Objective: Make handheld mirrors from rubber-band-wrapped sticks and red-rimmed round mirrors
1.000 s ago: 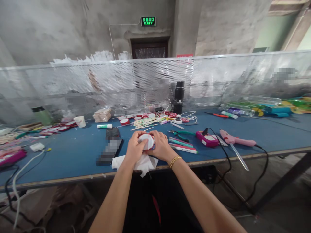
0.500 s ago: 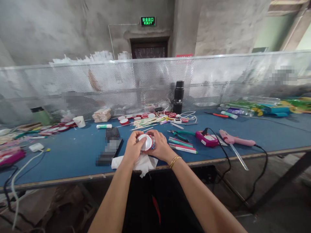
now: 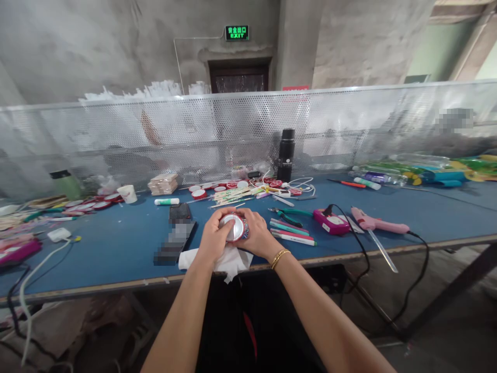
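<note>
Between both hands, at the table's front edge, is a round red-rimmed white disc (image 3: 237,231) with its pale face tilted up toward me. My left hand (image 3: 214,234) closes round its left side, the thumb lying across the face. Fingers of my right hand (image 3: 258,234) wrap its right side, where a patterned, multicoloured bit shows; I cannot make out what that is. Under the hands lies a crumpled white tissue (image 3: 237,260). To the right are several coloured pens (image 3: 293,237) and teal-handled pliers (image 3: 289,217).
A dark phone-like object (image 3: 182,235) lies left of my hands. A magenta power strip (image 3: 331,221) and pink glue gun (image 3: 380,225) with trailing cords are at right. Behind are wooden sticks (image 3: 231,197), a black bottle (image 3: 286,155), a paper cup (image 3: 127,194) and a perforated metal screen (image 3: 240,129).
Both hands keep hold of the disc in nearly the same spot, with only a slight shift in its tilt. The things on the table stay put.
</note>
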Tool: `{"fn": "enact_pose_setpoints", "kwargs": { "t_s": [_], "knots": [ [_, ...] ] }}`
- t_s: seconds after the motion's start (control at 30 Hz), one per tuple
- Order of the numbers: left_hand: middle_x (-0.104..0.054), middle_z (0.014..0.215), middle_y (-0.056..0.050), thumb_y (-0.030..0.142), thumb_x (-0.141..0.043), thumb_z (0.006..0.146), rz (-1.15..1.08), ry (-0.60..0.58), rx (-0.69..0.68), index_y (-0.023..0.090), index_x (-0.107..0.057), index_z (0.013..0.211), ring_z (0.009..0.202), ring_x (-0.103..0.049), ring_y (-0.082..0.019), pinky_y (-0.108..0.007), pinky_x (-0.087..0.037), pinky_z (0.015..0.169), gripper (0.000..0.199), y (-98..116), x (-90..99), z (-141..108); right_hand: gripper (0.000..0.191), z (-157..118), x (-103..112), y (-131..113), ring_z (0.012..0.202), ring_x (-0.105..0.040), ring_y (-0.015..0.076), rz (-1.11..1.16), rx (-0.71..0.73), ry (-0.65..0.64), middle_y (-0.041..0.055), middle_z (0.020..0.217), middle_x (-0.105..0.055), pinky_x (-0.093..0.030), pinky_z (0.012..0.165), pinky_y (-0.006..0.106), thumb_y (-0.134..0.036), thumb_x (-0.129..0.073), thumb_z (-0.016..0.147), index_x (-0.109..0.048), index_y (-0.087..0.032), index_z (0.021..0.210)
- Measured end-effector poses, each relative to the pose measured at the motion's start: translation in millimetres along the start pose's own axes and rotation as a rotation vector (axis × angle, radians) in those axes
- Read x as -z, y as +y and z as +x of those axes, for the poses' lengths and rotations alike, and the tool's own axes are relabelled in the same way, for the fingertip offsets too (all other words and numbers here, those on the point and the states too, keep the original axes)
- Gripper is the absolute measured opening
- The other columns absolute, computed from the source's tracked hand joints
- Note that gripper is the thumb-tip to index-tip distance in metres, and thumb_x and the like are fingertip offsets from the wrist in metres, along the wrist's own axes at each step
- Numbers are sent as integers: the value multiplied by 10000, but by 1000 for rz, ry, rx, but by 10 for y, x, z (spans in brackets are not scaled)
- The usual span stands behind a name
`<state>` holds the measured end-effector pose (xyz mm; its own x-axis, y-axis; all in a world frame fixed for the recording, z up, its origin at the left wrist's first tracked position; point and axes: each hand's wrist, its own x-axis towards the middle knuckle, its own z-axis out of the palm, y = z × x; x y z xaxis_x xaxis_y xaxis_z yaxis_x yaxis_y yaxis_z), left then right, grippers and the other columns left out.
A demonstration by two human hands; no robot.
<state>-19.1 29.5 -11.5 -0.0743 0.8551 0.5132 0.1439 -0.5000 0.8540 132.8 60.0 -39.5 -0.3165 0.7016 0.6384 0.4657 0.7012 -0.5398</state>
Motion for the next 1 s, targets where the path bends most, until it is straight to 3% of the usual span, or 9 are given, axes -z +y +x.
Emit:
{"fn": "enact_pose_setpoints", "kwargs": {
  "t_s": [0.07, 0.2, 0.4, 0.53, 0.7, 0.87, 1.0],
  "knots": [
    [-724, 1058, -55, 261, -669, 781, 3, 4, 10, 197, -722, 1001, 996, -647, -230, -350, -487, 916, 235, 16, 0, -4, 724, 11, 1, 9, 1124, -595, 324, 39, 19, -6, 99, 1250, -663, -437, 1006, 498, -420, -896, 670, -541, -237, 1273],
    [-720, 924, -28, 297, -719, 762, -87, 55, 87, 197, -726, 989, 812, -638, -190, -296, -503, 745, 248, 4, 3, 4, 560, 36, 11, 31, 1011, -628, 258, 236, 54, -16, 70, 1131, -679, -484, 932, 426, -383, -870, 695, -585, -218, 1149],
    [-678, 819, 8, 313, -873, 650, -443, 184, 117, 194, -716, 945, 662, -574, -116, -221, -449, 591, 355, -74, 7, 38, 388, 42, -16, 56, 903, -685, 192, 730, -97, -126, 23, 990, -722, -530, 834, 345, -336, -856, 691, -672, -213, 1009],
    [-678, 784, 10, 302, -926, 619, -586, 223, 113, 194, -713, 950, 616, -572, -103, -208, -443, 539, 408, -61, 14, 28, 297, 40, -13, 45, 845, -691, 179, 895, -158, -142, 18, 912, -752, -555, 846, 354, -337, -889, 655, -757, -207, 887],
    [-680, 763, 11, 294, -952, 608, -691, 243, 107, 199, -704, 953, 617, -591, -104, -211, -484, 562, 435, -53, 54, 38, 271, 20, 23, 13, 864, -712, 193, 997, -221, -185, 54, 1010, -803, -570, 818, 353, -361, -917, 638, -829, -217, 850],
    [-676, 791, 18, 320, -948, 608, -682, 289, 90, 216, -678, 967, 651, -593, -111, -211, -491, 586, 461, -83, 62, 53, 363, 19, 66, 39, 772, -698, 173, 1044, -352, -118, 47, 883, -794, -586, 712, 324, -398, -935, 599, -840, -210, 895],
    [-654, 814, 18, 341, -837, 749, -369, 308, 44, 225, -678, 996, 666, -564, -121, -217, -458, 595, 316, -70, 22, 21, 384, 34, 113, 78, 711, -659, 140, 1026, -396, 2, 27, 807, -758, -569, 644, 277, -448, -916, 621, -823, -203, 902]
  ]
}}
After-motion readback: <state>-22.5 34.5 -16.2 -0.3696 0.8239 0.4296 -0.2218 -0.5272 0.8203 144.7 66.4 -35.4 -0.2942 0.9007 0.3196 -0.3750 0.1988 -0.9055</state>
